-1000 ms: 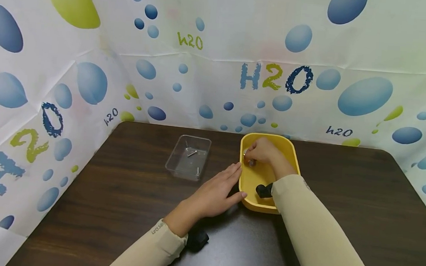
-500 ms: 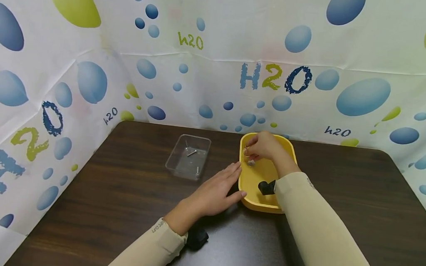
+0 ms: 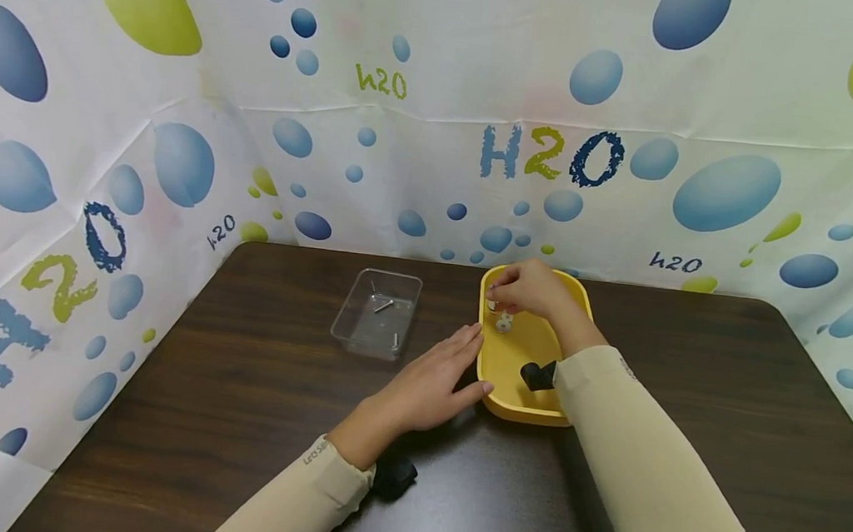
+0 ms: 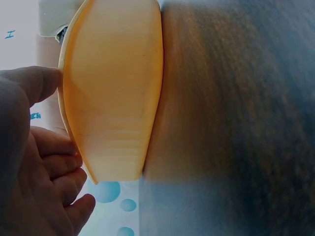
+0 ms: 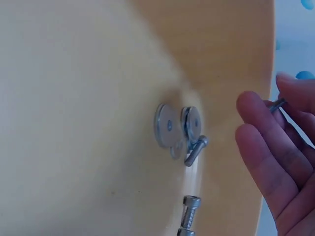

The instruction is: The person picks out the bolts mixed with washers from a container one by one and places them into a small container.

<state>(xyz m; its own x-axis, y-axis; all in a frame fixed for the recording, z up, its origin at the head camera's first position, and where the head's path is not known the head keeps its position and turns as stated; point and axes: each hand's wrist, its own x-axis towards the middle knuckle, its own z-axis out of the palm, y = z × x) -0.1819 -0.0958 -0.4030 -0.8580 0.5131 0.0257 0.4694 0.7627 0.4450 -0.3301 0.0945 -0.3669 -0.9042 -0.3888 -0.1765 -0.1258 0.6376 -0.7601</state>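
We're pinching a tilted metal piece (image 5: 278, 105) in our right hand (image 3: 535, 292), up by the yellow tray (image 3: 512, 373)'s far-left end; our left hand (image 3: 424, 389), fingers extended against the rim, sits nearer the clear box (image 3: 374, 337)

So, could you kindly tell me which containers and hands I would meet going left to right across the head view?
Clear box, left hand, yellow tray; the right hand overlaps the yellow tray, so I leave it out.
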